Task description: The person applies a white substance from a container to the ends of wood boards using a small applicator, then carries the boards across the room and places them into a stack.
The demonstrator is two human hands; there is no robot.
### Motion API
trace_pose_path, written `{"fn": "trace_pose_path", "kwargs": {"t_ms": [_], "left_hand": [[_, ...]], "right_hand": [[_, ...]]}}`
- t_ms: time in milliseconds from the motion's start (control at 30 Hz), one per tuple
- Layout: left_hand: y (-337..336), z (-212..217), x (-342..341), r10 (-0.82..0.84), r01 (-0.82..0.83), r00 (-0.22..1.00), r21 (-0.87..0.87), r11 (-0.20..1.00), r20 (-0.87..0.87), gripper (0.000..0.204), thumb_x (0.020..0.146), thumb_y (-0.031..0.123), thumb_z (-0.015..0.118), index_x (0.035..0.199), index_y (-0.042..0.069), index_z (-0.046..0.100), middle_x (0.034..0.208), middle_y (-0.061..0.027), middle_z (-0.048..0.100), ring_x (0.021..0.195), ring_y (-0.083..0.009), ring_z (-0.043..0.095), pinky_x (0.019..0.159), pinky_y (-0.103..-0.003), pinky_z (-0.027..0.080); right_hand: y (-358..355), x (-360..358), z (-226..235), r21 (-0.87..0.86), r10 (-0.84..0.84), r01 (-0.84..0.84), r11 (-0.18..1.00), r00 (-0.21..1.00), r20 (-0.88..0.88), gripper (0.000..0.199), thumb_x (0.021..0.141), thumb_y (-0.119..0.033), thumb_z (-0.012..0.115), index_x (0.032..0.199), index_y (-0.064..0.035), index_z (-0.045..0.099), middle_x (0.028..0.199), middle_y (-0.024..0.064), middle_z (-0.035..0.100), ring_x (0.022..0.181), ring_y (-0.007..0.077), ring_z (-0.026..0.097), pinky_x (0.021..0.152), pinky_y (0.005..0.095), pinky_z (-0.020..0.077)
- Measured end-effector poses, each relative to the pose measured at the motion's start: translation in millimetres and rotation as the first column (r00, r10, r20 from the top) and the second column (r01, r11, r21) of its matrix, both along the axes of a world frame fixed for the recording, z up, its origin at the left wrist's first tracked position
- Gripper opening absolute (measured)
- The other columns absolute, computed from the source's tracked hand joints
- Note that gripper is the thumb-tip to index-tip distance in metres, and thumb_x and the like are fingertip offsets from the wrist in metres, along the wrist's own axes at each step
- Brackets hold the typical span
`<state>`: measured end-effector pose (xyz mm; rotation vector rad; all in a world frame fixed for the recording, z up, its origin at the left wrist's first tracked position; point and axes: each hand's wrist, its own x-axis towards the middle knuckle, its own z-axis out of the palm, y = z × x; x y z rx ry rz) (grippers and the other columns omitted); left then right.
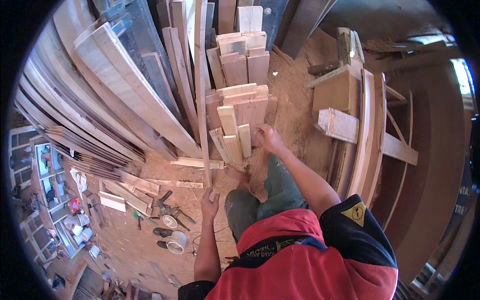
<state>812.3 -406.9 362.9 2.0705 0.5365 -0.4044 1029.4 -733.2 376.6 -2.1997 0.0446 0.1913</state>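
A long narrow wooden strip (201, 85) stands upright among the leaning boards. At its near end my left hand (210, 204) is closed, fingers around the tip of the strip. My right hand (270, 139) is raised above my knee with its fingers curled, beside the right edge of a stack of short planks (252, 111). Whether those fingers grip a plank edge is too small to tell. In front of that stack, a few narrow offcuts (232, 149) stand on end. A flat wood piece (197, 163) lies on the ground between the strip and my foot.
Long boards (135, 85) lean at the left. Loose offcuts (127, 195), a power tool (170, 212) and a white bucket (176, 242) lie on the dusty ground. A shelf of containers (55, 190) stands far left. Timber framing (367, 135) rises at the right.
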Motion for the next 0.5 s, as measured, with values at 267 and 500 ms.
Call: {"fn": "trace_pose_path", "kwargs": {"t_ms": [267, 500], "left_hand": [[-78, 2, 227, -0.22, 0.19, 0.941, 0.133, 0.973, 0.259, 0.049, 0.092, 0.031, 0.068, 0.129, 0.001, 0.058, 0.125, -0.0243, 0.063, 0.118, -0.0405, 0.059, 0.104, -0.043, 0.045], [-134, -60, 351, -0.178, 0.08, 0.935, 0.305, 0.949, 0.307, 0.039, 0.1, 0.024, 0.054, 0.135, 0.007, 0.056, 0.142, -0.023, 0.049, 0.133, -0.039, 0.046, 0.111, -0.047, 0.036]], "right_hand": [[-22, 161, -39, -0.375, 0.092, 0.006, 0.927, 0.966, 0.243, 0.035, 0.089, -0.027, 0.066, 0.12, -0.0104, 0.063, 0.122, 0.0152, 0.063, 0.117, 0.0322, 0.058, 0.101, 0.0481, 0.0422], [-15, 202, -89, -0.348, 0.232, -0.156, 0.924, 0.954, 0.189, 0.041, 0.089, -0.03, 0.066, 0.122, -0.0062, 0.062, 0.123, 0.0135, 0.063, 0.117, 0.0315, 0.056, 0.102, 0.0492, 0.0398]]}}
